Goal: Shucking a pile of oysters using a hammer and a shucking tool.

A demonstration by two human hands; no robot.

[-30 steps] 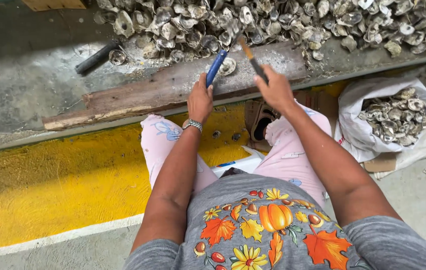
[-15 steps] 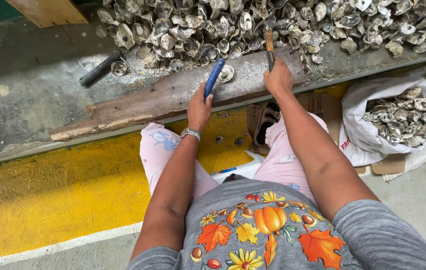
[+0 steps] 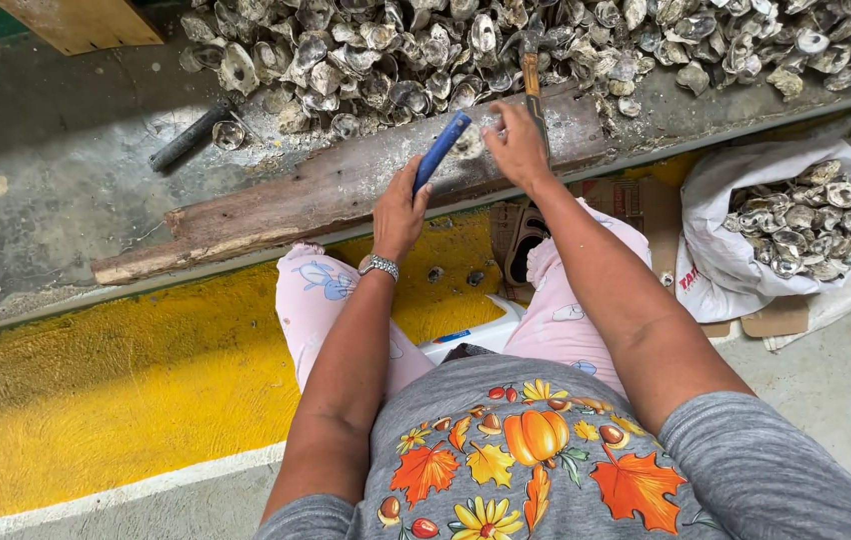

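Note:
My left hand (image 3: pixel 401 208) grips a blue-handled knife (image 3: pixel 442 150), its handle pointing up and right over a worn wooden plank (image 3: pixel 276 205). My right hand (image 3: pixel 518 148) is closed around a brown wooden-handled tool (image 3: pixel 532 82) and also touches a pale oyster (image 3: pixel 469 142) pressed on the plank, right beside the knife's tip. A big heap of grey oyster shells (image 3: pixel 426 45) lies just beyond both hands on the concrete ledge (image 3: pixel 56 180).
A dark metal bar (image 3: pixel 189 137) lies on the ledge to the left of the heap. A white bag of oyster shells (image 3: pixel 796 225) sits on the floor at right. A yellow painted band (image 3: pixel 96 380) runs below the ledge. A wooden board (image 3: pixel 81 22) sits top left.
My right hand has drawn back from the shell heap toward the plank with an oyster. My left hand with the blue knife has stayed in place, and the two hands have come together.

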